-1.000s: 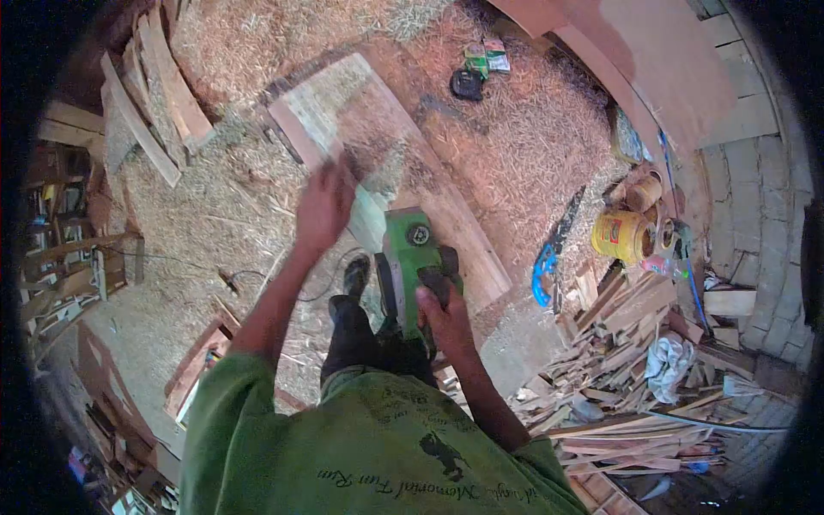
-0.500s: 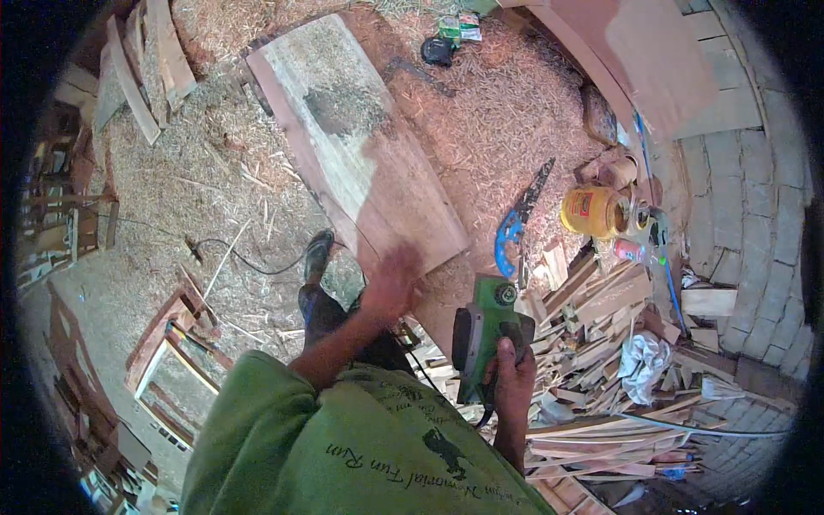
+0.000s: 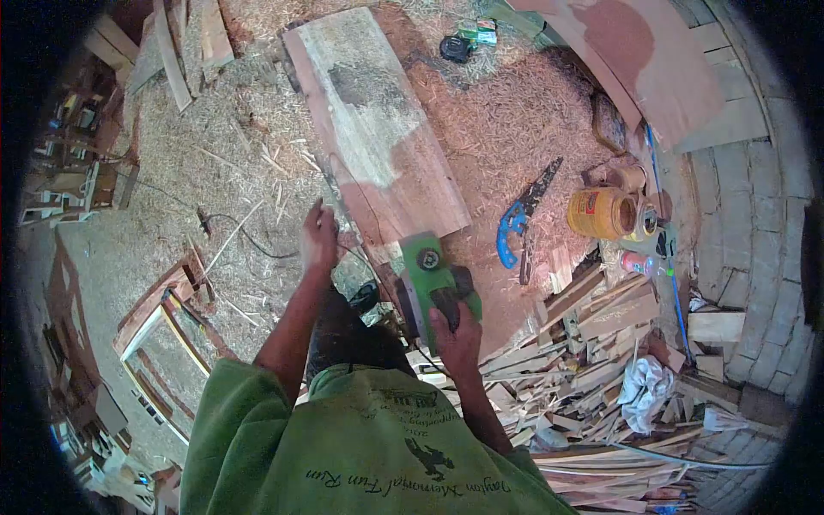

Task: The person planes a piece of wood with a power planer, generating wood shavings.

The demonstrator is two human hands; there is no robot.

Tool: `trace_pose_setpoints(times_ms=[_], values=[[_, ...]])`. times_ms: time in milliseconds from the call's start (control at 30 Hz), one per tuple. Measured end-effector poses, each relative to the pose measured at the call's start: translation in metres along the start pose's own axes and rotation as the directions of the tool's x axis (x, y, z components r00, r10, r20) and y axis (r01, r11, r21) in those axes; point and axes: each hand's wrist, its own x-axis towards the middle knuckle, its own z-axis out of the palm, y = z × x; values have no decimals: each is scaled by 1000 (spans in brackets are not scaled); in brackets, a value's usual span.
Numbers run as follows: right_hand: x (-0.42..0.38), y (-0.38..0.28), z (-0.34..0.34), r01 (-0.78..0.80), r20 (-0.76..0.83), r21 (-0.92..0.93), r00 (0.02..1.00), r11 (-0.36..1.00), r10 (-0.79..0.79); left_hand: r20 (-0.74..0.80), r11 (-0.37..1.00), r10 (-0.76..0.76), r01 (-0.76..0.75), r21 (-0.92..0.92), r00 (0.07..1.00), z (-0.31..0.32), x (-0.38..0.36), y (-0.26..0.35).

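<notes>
My right hand (image 3: 457, 337) is wrapped round the rear handle of a green electric planer (image 3: 429, 279), which overlaps the near end of a wide wooden board (image 3: 365, 129) in this view. The board lies on the shavings-covered ground, with a dark patch of shavings on its upper face. Left of the board's near end, my left hand (image 3: 320, 239) is raised with its fingers stretched and nothing visible in them. A black power cable (image 3: 257, 251) passes behind that hand.
A blue-handled handsaw (image 3: 525, 215) lies right of the board, near a yellow plastic jar (image 3: 599, 213). Wood offcuts (image 3: 558, 369) are piled at the lower right. A black tape measure (image 3: 455, 49) lies beyond the board. At left is a wooden frame (image 3: 154, 335).
My left hand has left the board's near end and moved left. My right hand has brought the planer left and forward to that end. The whole view has shifted slightly.
</notes>
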Motion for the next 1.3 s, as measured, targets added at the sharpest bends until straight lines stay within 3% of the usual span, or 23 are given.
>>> trace_pose_setpoints(times_ms=[67,167,267,367,467,600,700,833,967,1033,1100,1233,1300], values=[[10,2,9,-7,33,-34,999,999,8,42,994,-89,92,-60,995,10,30,9],[22,11,26,40,13,-126,999,991,-39,184,908,-239,286,-307,953,29,53,27],[34,3,27,0,62,-90,998,996,5,134,932,-217,246,-264,967,35,68,12],[43,-9,30,15,57,-107,998,994,-9,187,892,-226,281,-354,956,31,67,6],[52,-2,42,55,10,-166,998,985,-54,218,923,-272,318,-214,937,26,68,13],[70,-24,50,79,-10,-122,997,989,-81,197,912,-325,362,-191,925,22,54,40],[91,-33,62,97,-19,-94,995,991,-99,298,844,-274,377,-382,914,23,65,11],[125,-76,73,49,-3,-131,999,990,-50,391,803,-265,426,-416,882,14,61,14],[166,-107,93,166,-79,-115,981,979,-175,391,780,-306,464,-420,868,17,64,11],[191,-114,109,174,-88,-47,980,984,-178,363,815,-256,402,-417,896,21,63,4],[211,-130,118,195,-90,-120,974,974,-206,348,843,-153,306,-443,925,31,64,-26],[228,-168,117,294,-134,-147,940,944,-314,187,983,-171,182,-40,967,35,62,-26],[243,-170,125,263,-117,-212,949,941,-292,130,986,-151,159,-54,980,40,60,-33]])
